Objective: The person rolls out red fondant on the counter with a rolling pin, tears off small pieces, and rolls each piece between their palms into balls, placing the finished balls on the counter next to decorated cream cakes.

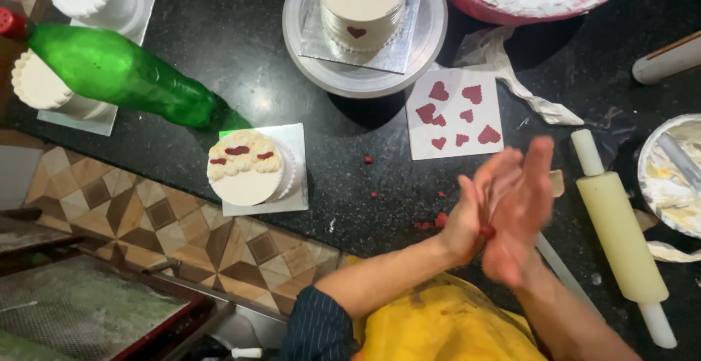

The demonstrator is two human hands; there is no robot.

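Left hand (478, 211) and right hand (520, 211), palms pressed flat with fingers extended, roll red fondant (487, 231); next move likely calls for shaping it into a heart

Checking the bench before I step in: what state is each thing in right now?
left hand: pressed flat against the right, red bit between the palms
right hand: pressed against the left
turntable cake: upright, red heart on side
near cake: upright, red pieces on top
green bottle: capped
rolling pin: lying flat
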